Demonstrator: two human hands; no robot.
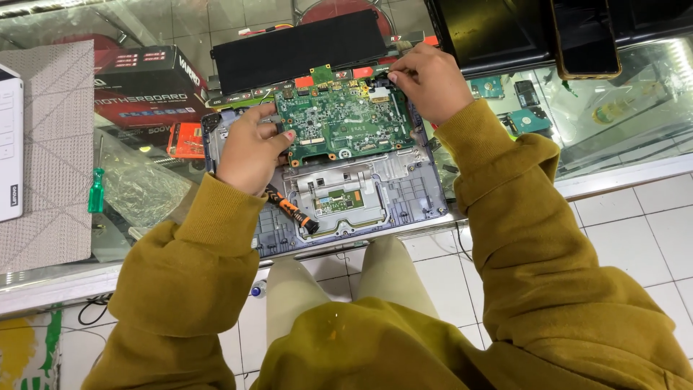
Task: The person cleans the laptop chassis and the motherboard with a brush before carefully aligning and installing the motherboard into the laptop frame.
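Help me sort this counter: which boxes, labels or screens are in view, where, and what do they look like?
Cardboard box: upper left under the glass, rectangular, black and red.
Small pack: just below that box, flat, orange-red.
Dark screen: top right, black, unlit.
Phone: lying on that screen, dark, tan edge.
White device: far left edge.

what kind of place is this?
Probably a computer repair shop counter. An opened laptop base lies on a glass display counter with its green circuit board exposed; the left hand and right hand work on it. Loose hard drives sit under the glass.
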